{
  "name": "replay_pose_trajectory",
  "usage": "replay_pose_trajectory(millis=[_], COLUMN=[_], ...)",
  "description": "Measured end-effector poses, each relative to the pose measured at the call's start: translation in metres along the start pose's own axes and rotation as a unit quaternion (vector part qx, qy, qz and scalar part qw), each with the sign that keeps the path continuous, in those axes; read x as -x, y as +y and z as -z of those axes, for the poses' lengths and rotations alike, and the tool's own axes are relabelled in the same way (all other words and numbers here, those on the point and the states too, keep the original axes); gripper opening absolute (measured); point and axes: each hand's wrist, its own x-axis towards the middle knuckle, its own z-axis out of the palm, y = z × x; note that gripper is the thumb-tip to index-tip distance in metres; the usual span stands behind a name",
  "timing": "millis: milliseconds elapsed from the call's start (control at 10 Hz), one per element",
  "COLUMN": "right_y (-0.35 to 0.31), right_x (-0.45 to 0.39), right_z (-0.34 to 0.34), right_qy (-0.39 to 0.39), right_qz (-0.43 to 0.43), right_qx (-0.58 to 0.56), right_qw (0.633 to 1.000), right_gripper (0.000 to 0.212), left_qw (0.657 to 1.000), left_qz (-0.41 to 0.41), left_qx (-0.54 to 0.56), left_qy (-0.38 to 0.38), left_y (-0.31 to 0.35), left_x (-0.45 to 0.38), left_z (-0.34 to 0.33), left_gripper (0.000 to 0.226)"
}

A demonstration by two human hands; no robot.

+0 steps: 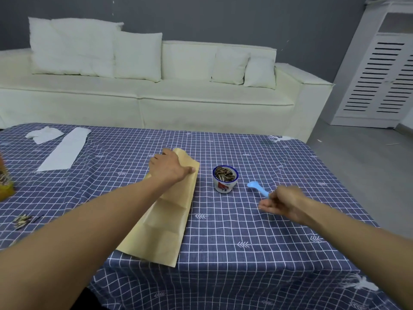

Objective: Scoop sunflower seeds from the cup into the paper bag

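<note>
A flat brown paper bag (166,218) lies lengthwise on the blue checked tablecloth (245,231). My left hand (169,167) rests on the bag's far end, fingers spread over its top edge. To the right of the bag stands a small white cup (225,185) with a blue rim, full of sunflower seeds (224,174). Further right, a light blue plastic spoon (257,187) points its bowl toward the cup. My right hand (282,203) grips the spoon's handle between thumb and fingertips, just above the cloth.
White tissues (63,151) lie at the far left of the table. A yellow seed packet (5,186) stands at the left edge, with loose seeds (22,220) near it. A white sofa (156,90) sits behind the table and a white cabinet (380,74) at right.
</note>
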Motion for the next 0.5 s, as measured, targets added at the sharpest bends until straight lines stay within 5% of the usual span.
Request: replay_pose_trajectory(millis=[300, 500], right_y=[0.008, 0.005], right_x=[0.003, 0.001], right_z=[-0.012, -0.013], right_qy=[-0.029, -0.015], right_qz=[-0.036, -0.010], right_qx=[0.089, 0.166], right_qw=[0.995, 0.986], right_gripper=[0.024, 0.034], left_qw=[0.999, 0.994], left_qz=[0.034, 0.002], left_qx=[0.020, 0.114], left_qy=[0.009, 0.002], left_y=[0.014, 0.024], left_x=[-0.005, -0.004], left_z=[-0.003, -0.002], left_gripper=[0.105, 0.084])
